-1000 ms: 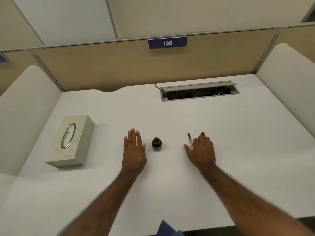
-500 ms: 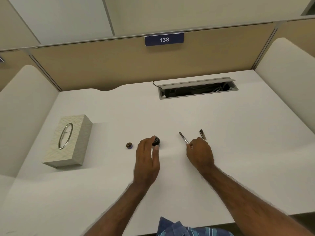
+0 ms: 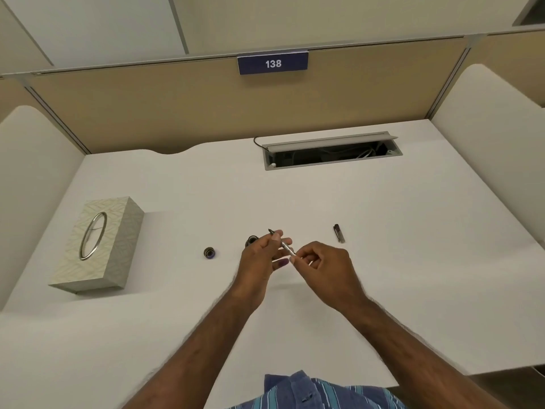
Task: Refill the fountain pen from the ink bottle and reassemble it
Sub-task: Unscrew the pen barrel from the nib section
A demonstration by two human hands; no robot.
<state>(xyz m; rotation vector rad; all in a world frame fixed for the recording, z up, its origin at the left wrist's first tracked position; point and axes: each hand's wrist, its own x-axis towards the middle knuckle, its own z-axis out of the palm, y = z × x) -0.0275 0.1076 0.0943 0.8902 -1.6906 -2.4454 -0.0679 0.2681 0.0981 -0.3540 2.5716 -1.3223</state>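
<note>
— White desk [image 3: 383,276], is it? Where's the pen?

— Both my hands have it, lifted over the middle of the desk. My left hand [image 3: 259,261] pinches the pen [image 3: 283,245] near its dark tip, my right hand [image 3: 323,265] pinches the silvery back end, fingers curled round it.

— And the ink?

— The ink bottle [image 3: 252,240] stands open just behind my left hand, partly hidden by it. Its cap [image 3: 209,253] lies to the left, apart. The pen's dark barrel [image 3: 339,233] lies towards the right edge.

— Anything else?

— A tissue box [image 3: 100,246] near the left edge, a cable slot [image 3: 330,152] at the back edge.
</note>
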